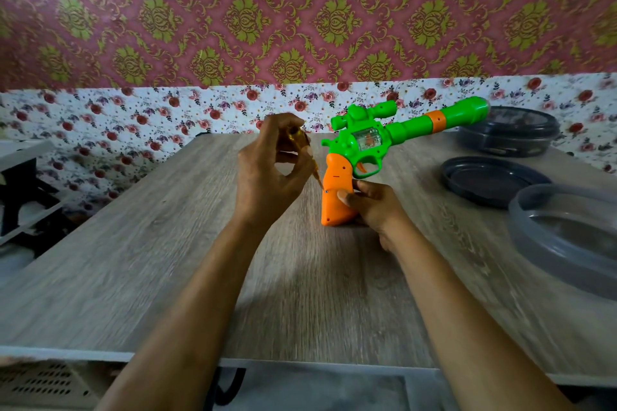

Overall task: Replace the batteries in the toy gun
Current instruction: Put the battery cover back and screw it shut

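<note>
1. Three round plastic containers sit on the right side of the table (167, 243). A dark lidded tub (507, 133) is farthest, and a shallow dark dish (490, 182) lies just nearer. A translucent grey tub (534, 243) is nearest and is cut off by the right edge. What any of them holds cannot be told.
2. The toy gun (367, 140) stands near the middle of the table on the heel of its orange grip (335, 197). Its barrel slants up toward the far right.
3. The right hand (374, 210) holds the grip from the right, with its fingers curled round it and the thumb pressed on the near face.
4. The left hand (267, 177) pinches the amber handle of a screwdriver (300, 140). The thin shaft slants down to the right, and its tip touches the grip's left edge.
5. The gun is glossy moulded plastic. It has a green body with a scope on top, a clear window in its side, an orange band round the barrel and an orange trigger.
6. The table top is matte grey wood grain with a white near edge.
7. Pink wallpaper (300, 10) with an olive damask pattern fills the far wall, above a white band of small flowers (133, 117).
</note>
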`<state>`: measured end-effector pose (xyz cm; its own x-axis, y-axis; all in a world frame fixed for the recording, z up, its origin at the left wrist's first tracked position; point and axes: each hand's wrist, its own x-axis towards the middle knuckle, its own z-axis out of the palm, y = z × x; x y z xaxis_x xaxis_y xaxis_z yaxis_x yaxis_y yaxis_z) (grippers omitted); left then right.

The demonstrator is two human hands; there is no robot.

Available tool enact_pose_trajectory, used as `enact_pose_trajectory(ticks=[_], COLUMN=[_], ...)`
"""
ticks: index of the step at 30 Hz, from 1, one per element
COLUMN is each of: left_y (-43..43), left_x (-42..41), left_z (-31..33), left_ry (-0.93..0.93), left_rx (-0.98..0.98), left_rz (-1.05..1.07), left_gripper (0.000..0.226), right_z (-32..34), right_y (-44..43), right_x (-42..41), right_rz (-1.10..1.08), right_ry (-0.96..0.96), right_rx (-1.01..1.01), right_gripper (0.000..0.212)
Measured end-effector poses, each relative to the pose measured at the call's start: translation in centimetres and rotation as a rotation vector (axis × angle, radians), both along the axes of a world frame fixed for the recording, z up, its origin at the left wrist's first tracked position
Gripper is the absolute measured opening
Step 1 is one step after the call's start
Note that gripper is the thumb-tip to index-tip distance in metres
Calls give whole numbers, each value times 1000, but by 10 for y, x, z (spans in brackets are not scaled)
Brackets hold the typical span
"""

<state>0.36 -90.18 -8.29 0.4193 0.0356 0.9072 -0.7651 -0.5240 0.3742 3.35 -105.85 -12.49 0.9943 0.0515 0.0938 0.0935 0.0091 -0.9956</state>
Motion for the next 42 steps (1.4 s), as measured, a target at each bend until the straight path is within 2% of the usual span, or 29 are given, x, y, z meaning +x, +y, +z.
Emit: enact_pose_trajectory(ticks=[11,23,33,38,42], left_y=[-1,-3,0,-7,-11], left_x=[-1,0,-8,-17,-22], left_z=[0,-1,5,-3,-5], left_ry=[-1,-9,-70,-137,-137], left_rx=[16,33,154,79,50], left_rz=[5,-30,66,107,100], left_gripper=[32,24,24,16,25], right_z=[2,-2,2,4,3], right_y=[0,-1,0,-2,-2], right_x=[-1,5,0,0,1], right_rz=[5,32,57,52,50], right_ry=[1,0,-3,-19,-19], right_rx=[-12,-42,-78,-180,-206], right_gripper=[34,36,36,33,32])
